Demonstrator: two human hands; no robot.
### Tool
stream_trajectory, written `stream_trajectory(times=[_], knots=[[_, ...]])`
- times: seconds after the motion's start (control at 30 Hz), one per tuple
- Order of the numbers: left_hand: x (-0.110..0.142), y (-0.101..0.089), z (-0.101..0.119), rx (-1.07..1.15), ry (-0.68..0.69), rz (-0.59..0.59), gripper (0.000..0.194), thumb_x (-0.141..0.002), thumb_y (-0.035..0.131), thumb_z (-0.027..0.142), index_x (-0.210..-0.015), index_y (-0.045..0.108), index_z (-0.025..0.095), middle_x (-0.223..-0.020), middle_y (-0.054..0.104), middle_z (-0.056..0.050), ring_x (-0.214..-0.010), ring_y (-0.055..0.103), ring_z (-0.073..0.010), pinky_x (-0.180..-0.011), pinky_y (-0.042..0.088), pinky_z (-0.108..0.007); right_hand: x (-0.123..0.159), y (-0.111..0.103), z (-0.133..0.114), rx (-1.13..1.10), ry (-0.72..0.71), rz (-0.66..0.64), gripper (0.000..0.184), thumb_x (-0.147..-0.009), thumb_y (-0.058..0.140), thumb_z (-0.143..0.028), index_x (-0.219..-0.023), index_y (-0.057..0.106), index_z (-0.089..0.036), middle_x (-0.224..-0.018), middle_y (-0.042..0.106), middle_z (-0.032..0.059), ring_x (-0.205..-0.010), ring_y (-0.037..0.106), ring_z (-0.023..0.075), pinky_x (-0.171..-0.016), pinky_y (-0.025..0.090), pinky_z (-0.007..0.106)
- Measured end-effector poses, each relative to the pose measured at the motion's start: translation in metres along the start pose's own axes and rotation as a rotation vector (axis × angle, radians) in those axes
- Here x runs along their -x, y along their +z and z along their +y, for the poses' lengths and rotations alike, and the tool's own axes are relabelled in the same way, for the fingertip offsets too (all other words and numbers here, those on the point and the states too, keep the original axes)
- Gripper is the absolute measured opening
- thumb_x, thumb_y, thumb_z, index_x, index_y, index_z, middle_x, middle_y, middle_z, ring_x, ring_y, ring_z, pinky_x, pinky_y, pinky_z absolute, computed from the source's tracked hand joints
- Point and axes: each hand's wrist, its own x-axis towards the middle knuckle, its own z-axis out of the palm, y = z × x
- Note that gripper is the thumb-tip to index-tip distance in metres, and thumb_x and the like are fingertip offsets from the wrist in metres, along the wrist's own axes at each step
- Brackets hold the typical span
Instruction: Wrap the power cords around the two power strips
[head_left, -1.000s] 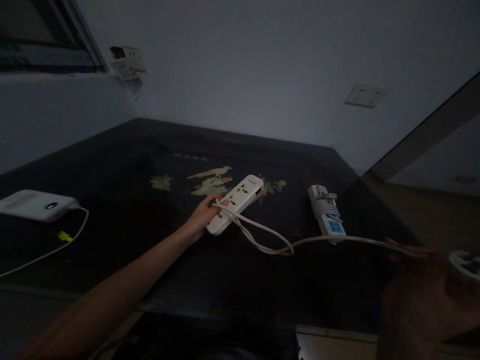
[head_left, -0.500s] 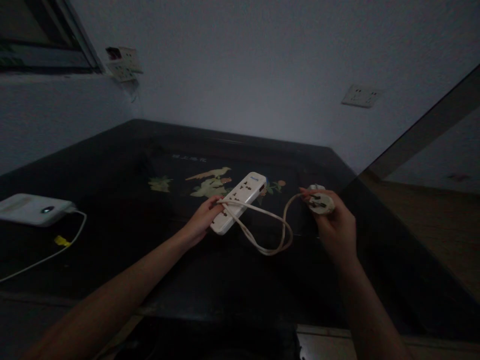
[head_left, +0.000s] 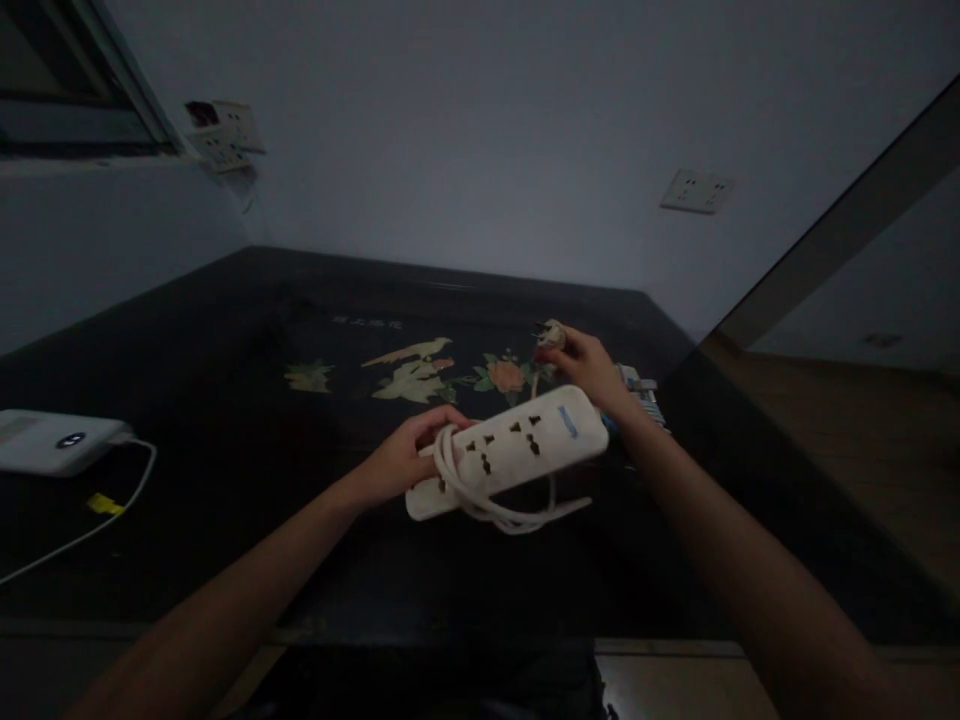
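A white power strip (head_left: 547, 437) is held up over the dark table, tilted with its right end higher. My left hand (head_left: 409, 455) grips its left end, the thumb over the cord. Loops of the white cord (head_left: 487, 508) wrap around the strip beside that thumb and hang below it. Beyond the strip's far right end, my right hand (head_left: 589, 365) pinches the cord's plug (head_left: 551, 335), its prongs pointing left. Part of the cord between plug and strip is hidden behind the strip.
The black table (head_left: 360, 570) bears a bird-and-flower picture (head_left: 420, 380). At left lie a white power bank (head_left: 64, 440) with a cable and a yellow scrap (head_left: 105, 503). Small items (head_left: 643, 392) show behind my right forearm. Wall sockets (head_left: 696, 191) are above.
The strip has come up closer and turned flatter, with the cord now looped around it. My right hand has carried the plug leftward and away, beyond the strip.
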Motion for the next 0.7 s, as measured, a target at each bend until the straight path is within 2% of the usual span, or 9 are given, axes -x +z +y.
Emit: stream_trajectory(times=[0.1, 0.2, 0.3, 0.43, 0.57, 0.7], knots=[[0.007, 0.009, 0.006, -0.071, -0.022, -0.224, 0.026, -0.067, 0.073, 0.027, -0.090, 0.063, 0.019, -0.099, 0.070, -0.007, -0.086, 0.064, -0.0207, -0.074, 0.049, -0.029, -0.022, 0.021, -0.013, -0.034, -0.061, -0.149, 0.009, -0.075, 0.062, -0.027, -0.074, 0.061, -0.018, -0.069, 0.064, -0.0006, -0.062, 0.057, 0.0143, -0.055, 0.044, 0.024], [0.011, 0.015, 0.008, -0.145, -0.023, -0.316, 0.028, -0.069, 0.072, 0.024, -0.095, 0.063, 0.019, -0.104, 0.070, -0.008, -0.089, 0.065, -0.0213, -0.078, 0.049, -0.031, -0.039, 0.040, -0.035, -0.057, -0.136, -0.254, 0.006, -0.078, 0.061, -0.023, -0.075, 0.060, -0.018, -0.066, 0.063, -0.0017, -0.060, 0.057, 0.0128, -0.056, 0.046, 0.024], [0.011, 0.016, 0.003, -0.192, -0.020, -0.301, 0.029, -0.067, 0.073, 0.021, -0.095, 0.063, 0.019, -0.103, 0.070, -0.006, -0.090, 0.065, -0.0207, -0.078, 0.049, -0.030, -0.050, 0.056, -0.065, -0.070, -0.235, -0.291, 0.004, -0.079, 0.062, -0.019, -0.077, 0.059, -0.017, -0.069, 0.063, -0.0023, -0.064, 0.059, 0.0127, -0.063, 0.049, 0.026], [0.006, 0.016, -0.011, -0.289, -0.032, -0.281, 0.031, -0.066, 0.071, 0.015, -0.096, 0.064, 0.018, -0.101, 0.071, -0.006, -0.089, 0.065, -0.0203, -0.079, 0.049, -0.030, -0.053, 0.065, -0.110, -0.107, -0.397, -0.233, 0.009, -0.086, 0.054, -0.022, -0.085, 0.059, -0.014, -0.076, 0.062, -0.0028, -0.075, 0.063, 0.0130, -0.070, 0.051, 0.029], [-0.001, 0.015, -0.024, -0.321, -0.049, -0.192, 0.030, -0.067, 0.069, 0.019, -0.096, 0.064, 0.015, -0.100, 0.072, -0.007, -0.090, 0.066, -0.0214, -0.081, 0.050, -0.033, -0.039, 0.052, -0.148, -0.147, -0.512, -0.101, 0.008, -0.085, 0.059, -0.024, -0.084, 0.058, -0.017, -0.079, 0.064, -0.0011, -0.080, 0.066, 0.0146, -0.071, 0.053, 0.027], [-0.007, 0.010, -0.025, -0.249, -0.072, -0.040, 0.026, -0.067, 0.070, 0.021, -0.091, 0.061, 0.015, -0.101, 0.072, -0.008, -0.091, 0.066, -0.0221, -0.082, 0.050, -0.034, -0.010, 0.029, -0.170, -0.283, -0.586, 0.076, 0.004, -0.085, 0.062, -0.022, -0.086, 0.059, -0.019, -0.083, 0.064, -0.0017, -0.080, 0.068, 0.0154, -0.070, 0.055, 0.028]])
